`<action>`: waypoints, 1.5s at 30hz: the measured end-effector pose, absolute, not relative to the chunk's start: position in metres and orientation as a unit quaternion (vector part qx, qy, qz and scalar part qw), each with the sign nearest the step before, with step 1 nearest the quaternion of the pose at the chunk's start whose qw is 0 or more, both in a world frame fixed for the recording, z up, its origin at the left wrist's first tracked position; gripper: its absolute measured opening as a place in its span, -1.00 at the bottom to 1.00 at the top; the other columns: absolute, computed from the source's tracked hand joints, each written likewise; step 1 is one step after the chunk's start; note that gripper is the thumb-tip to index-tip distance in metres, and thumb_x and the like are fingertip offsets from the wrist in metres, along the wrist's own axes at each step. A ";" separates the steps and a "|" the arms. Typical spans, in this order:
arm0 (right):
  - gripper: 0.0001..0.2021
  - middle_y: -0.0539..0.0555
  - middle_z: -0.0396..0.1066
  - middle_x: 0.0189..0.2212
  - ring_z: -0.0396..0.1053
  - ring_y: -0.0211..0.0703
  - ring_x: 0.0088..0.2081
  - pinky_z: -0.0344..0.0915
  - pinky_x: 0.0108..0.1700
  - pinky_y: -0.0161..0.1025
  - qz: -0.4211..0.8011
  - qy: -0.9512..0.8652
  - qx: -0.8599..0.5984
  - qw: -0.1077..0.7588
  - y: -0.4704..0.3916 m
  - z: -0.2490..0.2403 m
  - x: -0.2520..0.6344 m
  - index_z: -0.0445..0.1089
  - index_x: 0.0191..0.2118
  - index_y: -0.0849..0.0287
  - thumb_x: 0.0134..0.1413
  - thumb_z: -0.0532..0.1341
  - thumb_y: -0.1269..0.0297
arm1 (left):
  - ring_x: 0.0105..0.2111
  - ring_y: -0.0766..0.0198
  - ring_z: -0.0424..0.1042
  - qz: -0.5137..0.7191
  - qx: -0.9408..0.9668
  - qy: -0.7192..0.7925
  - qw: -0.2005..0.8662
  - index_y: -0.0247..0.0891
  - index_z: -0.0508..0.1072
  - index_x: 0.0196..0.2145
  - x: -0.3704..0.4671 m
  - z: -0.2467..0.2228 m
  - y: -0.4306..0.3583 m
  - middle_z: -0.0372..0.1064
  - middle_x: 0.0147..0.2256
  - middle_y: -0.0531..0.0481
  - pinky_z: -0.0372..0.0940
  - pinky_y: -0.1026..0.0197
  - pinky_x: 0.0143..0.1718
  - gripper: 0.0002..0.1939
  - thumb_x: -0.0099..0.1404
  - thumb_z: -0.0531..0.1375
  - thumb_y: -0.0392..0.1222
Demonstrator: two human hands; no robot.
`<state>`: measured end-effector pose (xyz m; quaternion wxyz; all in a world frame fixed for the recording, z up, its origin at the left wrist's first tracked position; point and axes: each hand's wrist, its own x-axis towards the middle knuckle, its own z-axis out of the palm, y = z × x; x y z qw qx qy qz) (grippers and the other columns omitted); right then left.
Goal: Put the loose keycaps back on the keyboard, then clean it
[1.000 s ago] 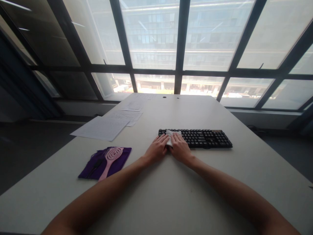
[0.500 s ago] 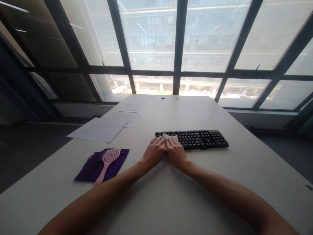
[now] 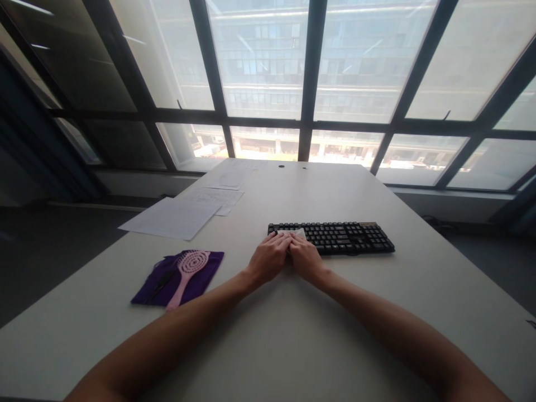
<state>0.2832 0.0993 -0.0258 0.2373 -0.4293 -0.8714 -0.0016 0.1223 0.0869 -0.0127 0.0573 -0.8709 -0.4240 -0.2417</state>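
A black keyboard (image 3: 349,239) lies across the middle of the white table (image 3: 326,195). On its left end rests a crumpled white tissue (image 3: 298,232), mostly covered by my fingers. My left hand (image 3: 268,257) is closed on the tissue, pressing it to the keys. Right beside it, my right hand (image 3: 307,258) also has its fingers on the tissue, and the fingertips of both hands touch. The keys under my hands are hidden.
To the left, a pink hairbrush (image 3: 190,268) and a small black item (image 3: 163,285) lie on a purple cloth pouch (image 3: 209,273). Behind them, several paper sheets (image 3: 171,219) lie along the table's left edge. Large windows (image 3: 259,61) rise beyond the far edge.
My left fingers have slid slightly right over the tissue, closer against my right hand, and less tissue shows. The whole view has shifted a little.
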 end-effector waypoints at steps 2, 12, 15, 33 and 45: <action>-0.64 0.23 0.46 0.12 0.36 -0.09 0.20 0.24 0.25 -0.21 0.013 -0.865 -0.443 0.234 0.098 -0.023 0.283 0.43 0.14 0.26 0.29 0.09 0.46 | 0.20 0.10 0.36 -0.247 -0.869 -0.425 0.051 -0.29 0.43 0.13 0.122 -0.014 0.088 0.42 0.14 -0.19 0.13 -0.05 0.34 -0.60 0.40 0.03 -0.35; -0.60 0.15 0.37 0.22 0.27 -0.12 0.28 0.18 0.31 -0.15 0.001 -0.793 -0.506 0.341 0.127 -0.009 0.302 0.40 0.19 0.17 0.36 -0.01 0.42 | 0.35 0.04 0.14 -0.262 -0.830 -0.485 0.087 -0.44 0.20 0.32 0.120 -0.023 0.097 0.22 0.29 -0.29 0.08 -0.09 0.36 -0.48 0.46 -0.08 -0.30; -0.58 0.16 0.32 0.26 0.21 -0.11 0.31 0.17 0.32 -0.12 0.001 -0.783 -0.517 0.347 0.141 -0.003 0.299 0.36 0.23 0.16 0.37 -0.02 0.40 | 0.34 0.02 0.16 -0.249 -0.829 -0.494 0.084 -0.44 0.26 0.29 0.121 -0.028 0.100 0.24 0.28 -0.31 0.09 -0.11 0.36 -0.50 0.46 -0.06 -0.28; -0.42 0.18 0.27 0.29 0.18 -0.11 0.33 0.11 0.35 -0.17 0.031 -0.884 -0.432 0.173 0.154 -0.005 0.289 0.32 0.28 0.26 0.16 0.00 0.58 | 0.32 -0.01 0.18 -0.207 -0.825 -0.522 0.066 -0.46 0.34 0.22 0.121 -0.032 0.103 0.25 0.26 -0.34 0.13 -0.10 0.34 -0.53 0.43 -0.01 -0.27; -0.46 0.18 0.28 0.29 0.20 -0.07 0.33 0.14 0.34 -0.14 0.042 -0.802 -0.540 0.252 0.154 -0.004 0.323 0.38 0.23 0.26 0.18 -0.04 0.55 | 0.32 -0.01 0.19 -0.215 -0.823 -0.520 0.078 -0.49 0.37 0.20 0.121 -0.033 0.103 0.26 0.26 -0.34 0.12 -0.08 0.34 -0.53 0.43 -0.01 -0.25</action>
